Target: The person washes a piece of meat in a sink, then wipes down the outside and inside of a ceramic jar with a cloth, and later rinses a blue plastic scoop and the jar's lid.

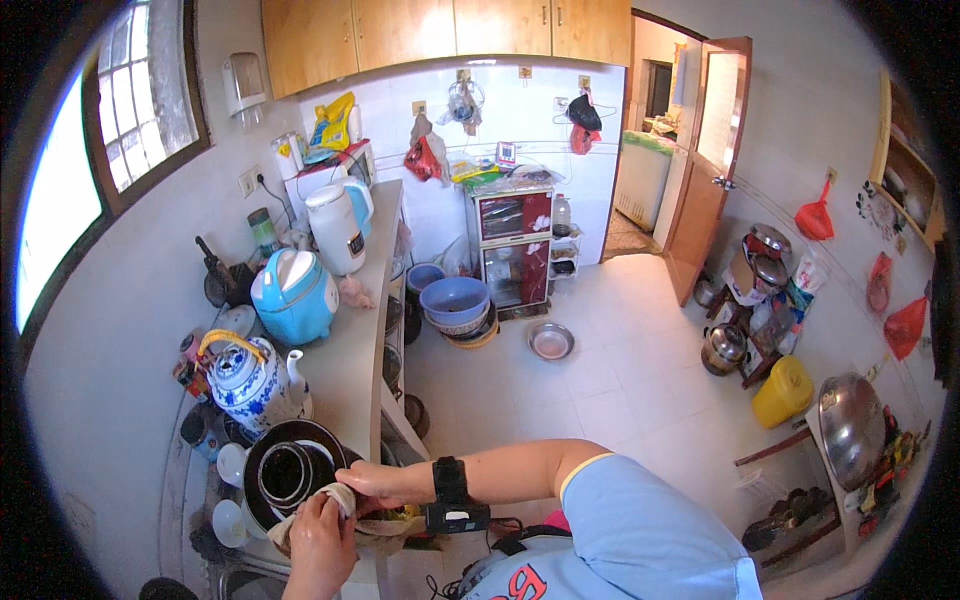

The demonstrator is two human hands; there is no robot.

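At the near end of the counter is a dark round pan [259,457], tilted so that its round inside shows. A smaller dark ring-shaped form lies within it; what that is I cannot tell. My right hand [375,484] reaches in from the right and grips the pan's near right edge. Bunched in my left hand [322,536] is a beige cloth [341,496], pressed against the pan's lower rim. Just behind the pan stands a blue-and-white porcelain teapot [247,382] with a yellow wrapped handle. White bowls [229,523] sit to the pan's left.
Along the counter [352,352] stand a blue rice cooker [295,296] and a white electric kettle [335,229]. A sink edge [225,574] shows below. On the floor are a metal basin [551,341] and stacked blue basins [454,300]. A metal wok [851,427] stands at right.
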